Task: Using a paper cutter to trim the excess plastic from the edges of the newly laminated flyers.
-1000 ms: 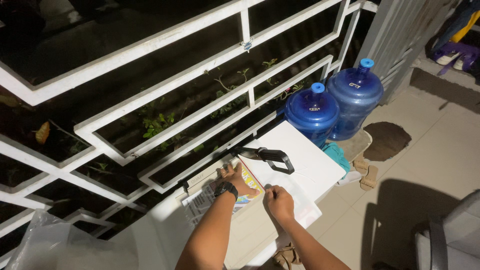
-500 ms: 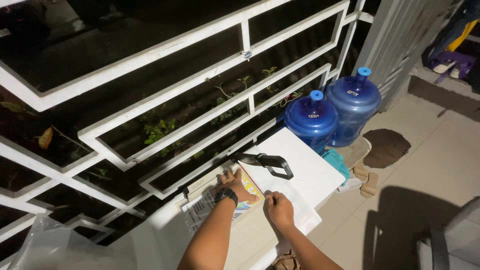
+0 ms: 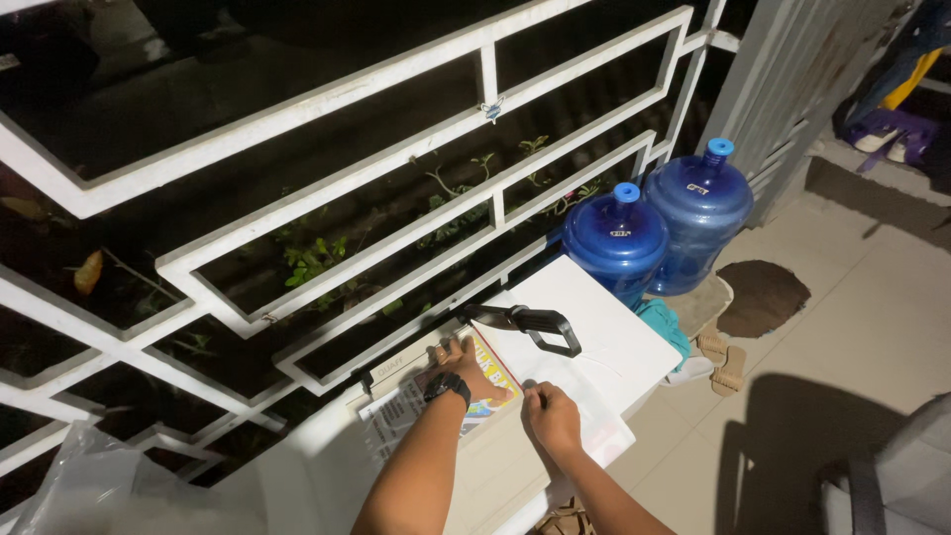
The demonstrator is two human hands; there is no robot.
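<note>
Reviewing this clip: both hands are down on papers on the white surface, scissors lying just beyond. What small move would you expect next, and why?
Probably the right hand reaching for the black-handled scissors. It pinches the edge of the white sheet, the left hand presses the colourful booklet flat, and the scissors lie unheld, close ahead.

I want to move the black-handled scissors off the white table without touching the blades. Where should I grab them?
Grip the scissors by the black loop handle at the right end, coming from the water-bottle side. The blades point left toward the railing; the handle lies flat and unobstructed on the white table.
</note>
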